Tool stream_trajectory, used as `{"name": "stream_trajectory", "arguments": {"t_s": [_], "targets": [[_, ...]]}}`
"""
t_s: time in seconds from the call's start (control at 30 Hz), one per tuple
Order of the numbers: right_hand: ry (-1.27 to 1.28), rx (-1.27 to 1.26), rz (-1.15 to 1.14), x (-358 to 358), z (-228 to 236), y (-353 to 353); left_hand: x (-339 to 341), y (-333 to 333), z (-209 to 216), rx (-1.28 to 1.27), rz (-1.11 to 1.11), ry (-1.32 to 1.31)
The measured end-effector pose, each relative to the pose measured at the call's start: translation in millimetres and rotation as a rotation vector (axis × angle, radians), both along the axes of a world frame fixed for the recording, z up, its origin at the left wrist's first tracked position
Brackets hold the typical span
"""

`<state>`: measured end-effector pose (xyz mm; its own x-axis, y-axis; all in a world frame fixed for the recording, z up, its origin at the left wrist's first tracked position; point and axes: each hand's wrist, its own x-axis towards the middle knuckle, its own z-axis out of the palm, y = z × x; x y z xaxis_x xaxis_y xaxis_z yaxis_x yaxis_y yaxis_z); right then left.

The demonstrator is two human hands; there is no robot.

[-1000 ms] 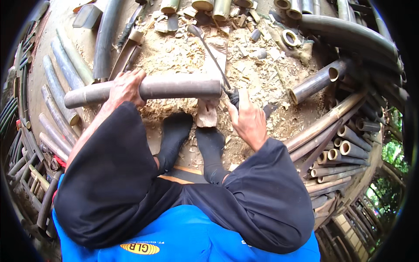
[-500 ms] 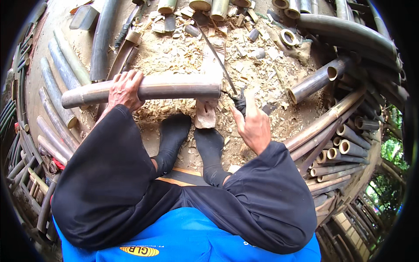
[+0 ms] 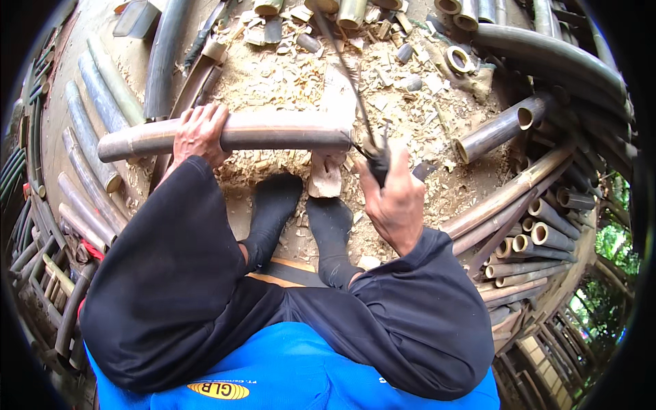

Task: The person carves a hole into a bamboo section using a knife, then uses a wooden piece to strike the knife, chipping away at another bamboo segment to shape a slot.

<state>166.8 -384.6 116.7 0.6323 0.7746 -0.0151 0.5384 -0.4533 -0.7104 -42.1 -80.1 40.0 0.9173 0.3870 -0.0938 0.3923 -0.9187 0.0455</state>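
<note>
The bamboo pole (image 3: 273, 133) lay across the middle of the view, from about 9 o'clock toward 3 o'clock, with its right end resting on the wooden block (image 3: 326, 174) just in front of your two feet in black socks (image 3: 301, 219). Your left hand (image 3: 198, 133) was clenched over the pole near its left part, fingers wrapped over the top, and it held the same place as one second before. The pole itself almost did not move.

What changed was the blade. Your right hand (image 3: 395, 198) was closed tight on the dark handle of the long chopping knife (image 3: 352, 75), and in this second you lifted it: the blade stood steeper, its tip now reached up toward 12 o'clock near the top edge, and your hand came a little closer to the right end of the pole. The lower part of the blade was just beside the cut end of the pole; I cannot tell if it touched.

I judge this as the raised part of a chopping stroke at the pole end, so the work was in the middle, not finished. Pale wood chips (image 3: 287, 82) covered the ground beyond the pole. More bamboo tubes (image 3: 495, 130) lay at 2 o'clock and stacked at 4 o'clock, well apart from your hands.
</note>
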Motion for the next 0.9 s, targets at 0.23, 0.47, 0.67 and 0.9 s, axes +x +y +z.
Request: {"name": "stream_trajectory", "arguments": {"t_s": [0.23, 0.47, 0.67, 0.9], "targets": [[-0.242, -0.361, 0.087, 12.2, -80.7, -16.1, 6.4, -2.4, 0.9, -0.012, 0.015, 0.071], [-0.1, 0.172, 0.067, -1.4, 13.4, -5.2, 4.1, -5.3, 4.2, -0.033, 0.013, -0.008], [0.096, -0.415, -0.026, 2.0, -58.1, -19.1, -3.3, -7.5, 2.4, -0.066, 0.044, 0.067], [-0.1, 0.186, 0.041, 4.5, 4.2, -11.1, 2.4, -7.2, 1.1, -0.011, 0.02, -0.012]]}}
